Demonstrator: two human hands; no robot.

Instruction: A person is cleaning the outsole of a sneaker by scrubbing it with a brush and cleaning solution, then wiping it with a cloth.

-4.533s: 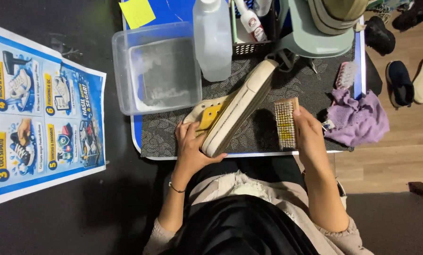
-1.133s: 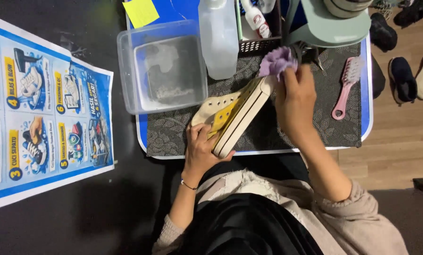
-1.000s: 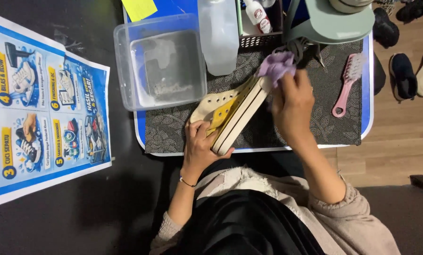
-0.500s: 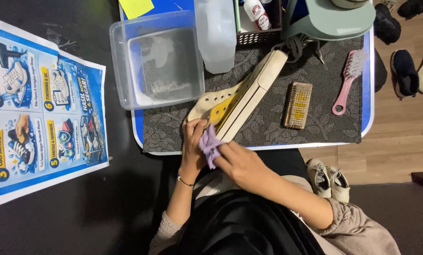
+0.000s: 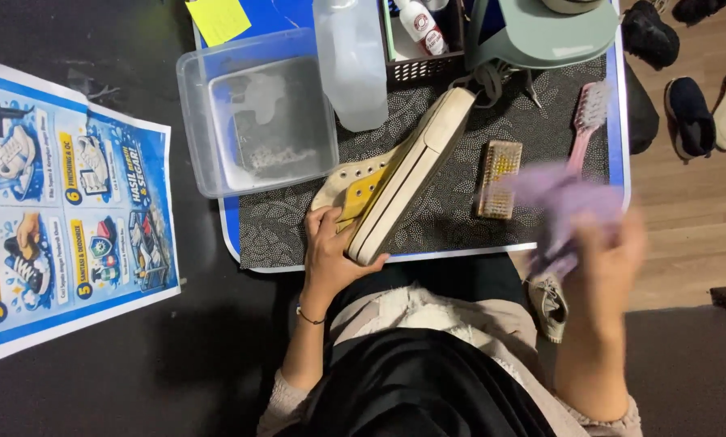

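Note:
My left hand [image 5: 330,247] grips the toe end of a cream and yellow sneaker [image 5: 399,174], held on its side with the sole facing right over the patterned mat [image 5: 460,218]. My right hand [image 5: 610,255] is blurred off the table's right edge, closed on a lilac cloth [image 5: 561,202]. A small wooden brush [image 5: 499,178] lies on the mat right of the shoe, and a pink brush [image 5: 588,121] lies beyond it.
A clear plastic tub [image 5: 257,113] with soapy water and a translucent bottle [image 5: 351,61] stand at the back. A basket of bottles [image 5: 423,40] and a green object [image 5: 549,32] sit behind. A poster [image 5: 63,202] lies left. Shoes [image 5: 691,113] rest on the floor.
My right hand has swung with the lilac cloth from the shoe's toe near my left hand out to the right, past the table edge. The sneaker stays held in my left hand.

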